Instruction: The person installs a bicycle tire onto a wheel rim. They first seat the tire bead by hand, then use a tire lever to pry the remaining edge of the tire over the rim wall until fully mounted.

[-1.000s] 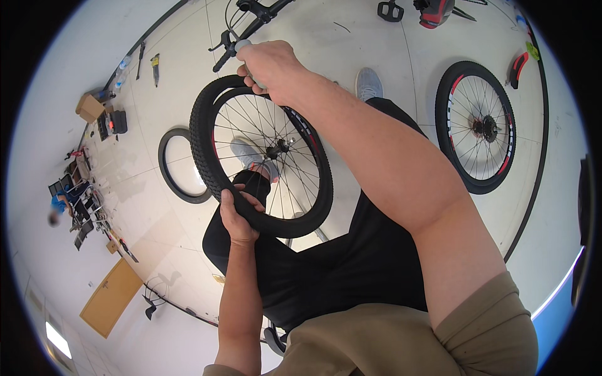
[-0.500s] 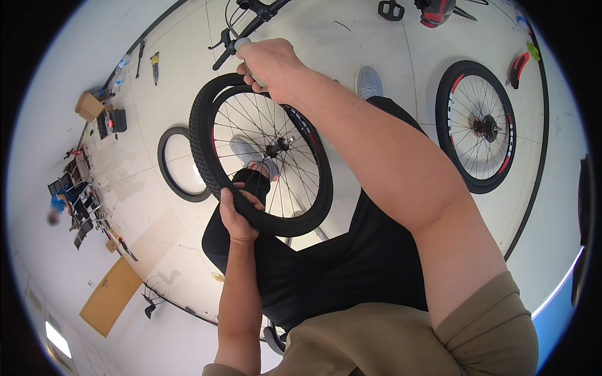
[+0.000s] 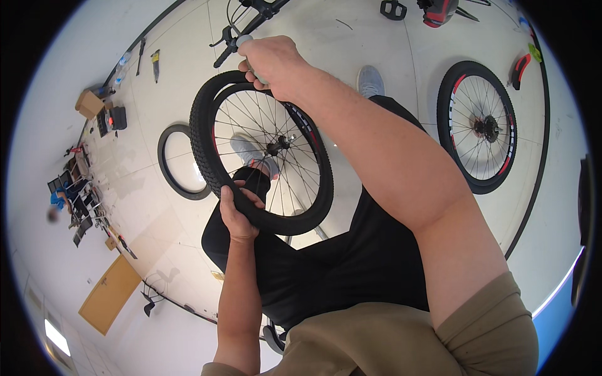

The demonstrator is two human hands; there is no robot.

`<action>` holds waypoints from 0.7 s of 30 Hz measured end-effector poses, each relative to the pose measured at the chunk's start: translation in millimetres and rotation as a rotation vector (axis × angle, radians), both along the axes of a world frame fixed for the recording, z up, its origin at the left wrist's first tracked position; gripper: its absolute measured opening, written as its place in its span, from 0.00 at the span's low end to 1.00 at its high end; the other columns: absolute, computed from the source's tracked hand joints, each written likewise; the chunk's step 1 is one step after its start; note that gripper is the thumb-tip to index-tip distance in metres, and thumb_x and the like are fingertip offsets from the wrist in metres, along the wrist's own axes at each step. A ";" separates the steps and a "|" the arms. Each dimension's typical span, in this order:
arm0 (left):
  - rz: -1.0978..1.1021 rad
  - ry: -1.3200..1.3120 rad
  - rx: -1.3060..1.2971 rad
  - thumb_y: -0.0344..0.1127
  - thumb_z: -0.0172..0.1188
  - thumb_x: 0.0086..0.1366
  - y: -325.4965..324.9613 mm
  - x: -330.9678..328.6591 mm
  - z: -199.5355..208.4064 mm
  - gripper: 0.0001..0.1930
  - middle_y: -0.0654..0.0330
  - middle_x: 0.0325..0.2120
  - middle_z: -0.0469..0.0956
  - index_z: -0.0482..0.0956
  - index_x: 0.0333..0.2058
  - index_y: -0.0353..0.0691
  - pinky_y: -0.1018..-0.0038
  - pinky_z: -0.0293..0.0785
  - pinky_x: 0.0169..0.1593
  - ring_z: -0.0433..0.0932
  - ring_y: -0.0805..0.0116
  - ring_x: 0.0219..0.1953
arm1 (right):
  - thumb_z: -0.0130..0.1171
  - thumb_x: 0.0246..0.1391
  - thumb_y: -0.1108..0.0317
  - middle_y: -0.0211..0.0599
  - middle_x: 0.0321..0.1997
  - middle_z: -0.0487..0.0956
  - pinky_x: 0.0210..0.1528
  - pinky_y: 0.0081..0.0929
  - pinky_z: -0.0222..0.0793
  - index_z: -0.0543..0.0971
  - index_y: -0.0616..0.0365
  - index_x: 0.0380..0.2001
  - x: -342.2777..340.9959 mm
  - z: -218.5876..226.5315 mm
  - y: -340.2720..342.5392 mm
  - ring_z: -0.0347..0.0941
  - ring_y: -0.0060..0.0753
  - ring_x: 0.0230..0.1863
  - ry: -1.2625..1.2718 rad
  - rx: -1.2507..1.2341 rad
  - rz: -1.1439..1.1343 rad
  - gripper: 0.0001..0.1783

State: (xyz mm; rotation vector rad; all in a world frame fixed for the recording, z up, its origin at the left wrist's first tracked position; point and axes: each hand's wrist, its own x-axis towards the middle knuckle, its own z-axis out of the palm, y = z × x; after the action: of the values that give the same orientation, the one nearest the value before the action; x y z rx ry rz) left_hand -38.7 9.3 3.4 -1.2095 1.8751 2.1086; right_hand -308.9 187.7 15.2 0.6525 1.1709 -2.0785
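A bicycle wheel (image 3: 276, 145) with a black knobby tire (image 3: 202, 139) is tilted in front of me, its lower edge against my left leg. My left hand (image 3: 237, 213) is closed round the tire at its lower left, thumb outside and fingers on the spoke side. At the wheel's top edge, my right hand (image 3: 273, 66) makes a fist round a grey-handled tool (image 3: 244, 41); its rounded end sticks out above the fist, and its working end is hidden at the tire. Along the upper left, the tire stands away from the rim with a gap.
A second wheel (image 3: 476, 127) with a sprocket cassette lies to the right. A loose black tire (image 3: 165, 164) lies left of my wheel. Bicycle handlebars (image 3: 254, 25) and a pedal (image 3: 392, 9) are at the far side. Toolbox (image 3: 113, 119) and cardboard box (image 3: 89, 104) sit far left; a person (image 3: 61, 199) is beyond.
Hardly anything differs. My right fist with the tool has shifted very slightly at the tire's top edge; my left hand keeps its grip in the same place.
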 end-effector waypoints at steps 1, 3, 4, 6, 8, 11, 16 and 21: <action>-0.005 0.000 0.000 0.59 0.45 0.76 -0.4 0.2 0.1 0.30 0.57 0.18 0.73 0.71 0.48 0.32 0.73 0.69 0.26 0.73 0.67 0.20 | 0.59 0.58 0.66 0.38 0.33 0.80 0.30 0.29 0.67 0.77 0.64 0.39 -0.1 -0.5 -0.3 0.71 0.27 0.28 0.003 0.000 0.006 0.11; -0.027 -0.006 0.003 0.62 0.46 0.75 -3.0 1.1 -0.2 0.30 0.59 0.19 0.72 0.71 0.48 0.33 0.71 0.72 0.27 0.73 0.66 0.20 | 0.59 0.58 0.67 0.38 0.33 0.80 0.30 0.29 0.67 0.77 0.64 0.39 0.1 -0.7 -0.7 0.71 0.27 0.28 0.001 0.002 0.006 0.11; -0.038 -0.008 0.005 0.63 0.47 0.75 -3.9 1.5 -0.5 0.31 0.60 0.20 0.71 0.71 0.48 0.34 0.70 0.73 0.27 0.73 0.66 0.21 | 0.59 0.58 0.67 0.38 0.33 0.80 0.30 0.29 0.67 0.77 0.64 0.39 0.2 -0.4 -0.7 0.71 0.27 0.28 0.000 0.003 0.006 0.11; -0.045 -0.006 -0.003 0.63 0.47 0.75 -4.5 2.4 -1.2 0.31 0.59 0.20 0.71 0.71 0.48 0.34 0.70 0.73 0.27 0.72 0.66 0.21 | 0.59 0.58 0.67 0.38 0.33 0.80 0.31 0.29 0.68 0.77 0.64 0.39 1.2 0.8 -0.8 0.71 0.27 0.28 -0.001 0.009 -0.001 0.11; -0.041 -0.005 -0.005 0.62 0.46 0.75 -5.2 3.2 -1.6 0.30 0.59 0.20 0.71 0.71 0.48 0.34 0.70 0.73 0.27 0.72 0.66 0.20 | 0.59 0.58 0.67 0.38 0.33 0.80 0.31 0.29 0.68 0.77 0.64 0.39 1.4 2.6 -1.0 0.71 0.27 0.29 -0.002 0.014 0.001 0.11; -0.034 -0.004 0.000 0.62 0.46 0.75 -3.7 1.9 -1.9 0.30 0.59 0.19 0.71 0.71 0.48 0.34 0.70 0.73 0.28 0.72 0.66 0.20 | 0.59 0.57 0.67 0.38 0.33 0.80 0.31 0.29 0.68 0.77 0.64 0.39 0.7 3.4 1.3 0.71 0.27 0.29 0.002 0.018 0.005 0.11; -0.023 -0.009 -0.004 0.62 0.46 0.76 -1.9 0.5 -0.4 0.30 0.59 0.19 0.71 0.71 0.48 0.33 0.70 0.73 0.27 0.72 0.66 0.20 | 0.59 0.56 0.67 0.38 0.34 0.80 0.32 0.30 0.69 0.77 0.64 0.39 1.7 2.7 0.4 0.71 0.27 0.29 0.004 0.014 -0.006 0.12; -0.033 0.000 -0.009 0.62 0.46 0.76 -3.1 0.7 -1.5 0.30 0.59 0.19 0.71 0.71 0.48 0.33 0.69 0.73 0.27 0.72 0.66 0.20 | 0.59 0.56 0.67 0.38 0.34 0.80 0.33 0.30 0.69 0.78 0.64 0.39 1.8 2.8 0.9 0.72 0.27 0.30 0.014 0.025 0.010 0.12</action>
State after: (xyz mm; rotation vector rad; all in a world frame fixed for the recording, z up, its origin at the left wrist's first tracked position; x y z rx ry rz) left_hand -38.0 6.2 1.9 -1.1712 1.8932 2.0860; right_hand -307.1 188.7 18.0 0.6438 1.2074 -2.0661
